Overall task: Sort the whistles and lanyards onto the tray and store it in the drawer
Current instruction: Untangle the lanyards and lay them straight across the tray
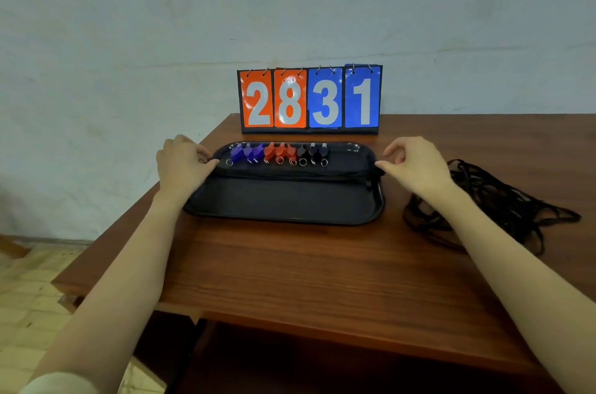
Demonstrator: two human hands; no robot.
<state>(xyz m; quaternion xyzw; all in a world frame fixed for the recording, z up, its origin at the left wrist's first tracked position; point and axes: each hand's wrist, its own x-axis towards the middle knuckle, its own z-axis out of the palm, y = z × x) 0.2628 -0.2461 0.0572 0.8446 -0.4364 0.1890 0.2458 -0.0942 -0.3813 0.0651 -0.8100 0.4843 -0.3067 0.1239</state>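
Whistles (pixel 279 153) stand in a row along the far side of the black tray (pixel 283 203) on the wooden table (pixel 290 264): three blue at the left, three red in the middle, three black at the right, each with a small metal ring. Just nearer, a black lanyard (pixel 290 175) lies stretched straight across the tray from left to right. The left hand (pixel 183 164) pinches its left end at the tray's rim; the right hand (pixel 416 164) pinches its right end. A tangled heap of lanyards (pixel 490 203) lies on the table right of the tray. Beyond the tray stands a scoreboard (pixel 309 99) reading 28 and 31.
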